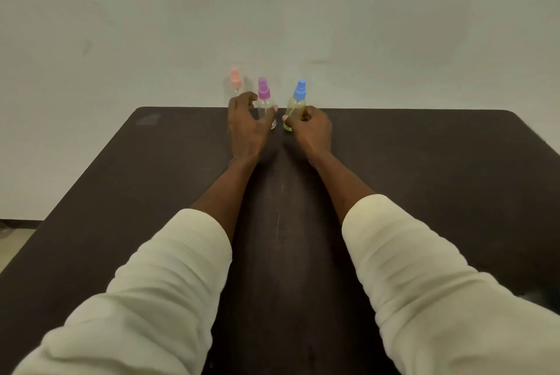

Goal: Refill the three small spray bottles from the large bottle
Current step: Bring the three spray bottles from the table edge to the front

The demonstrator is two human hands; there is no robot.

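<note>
1. Bottles first: three small spray bottles stand upright at the far edge of a dark table [424,192], seen from the single head view. No large bottle is in view.
2. Blue bottle [296,110]: blue cap, yellowish liquid inside. The right hand [312,132] has its fingers curled round the lower body, thumb on the side nearest the other hand.
3. Purple bottle [266,107]: purple cap, clear body that looks nearly empty. It stands in the crook of the left hand [247,129], between thumb and fingers. The thumb lies against its front; the fingers are spread and loosely bent behind it. Whether they press on it, I cannot tell.
4. Pink bottle [235,83]: pale pink cap, clear body, just beyond the left hand's fingertips, apart from them.
5. Both arms reach straight forward in cream sleeves [157,283] pushed up the forearm.
6. Handling, as a judgement: these look like thin, light plastic, smooth and easy to tip, more so when empty. Take each by the middle of the body with a gentle wrap; hold the body steady and turn the coloured cap to open it.
</note>
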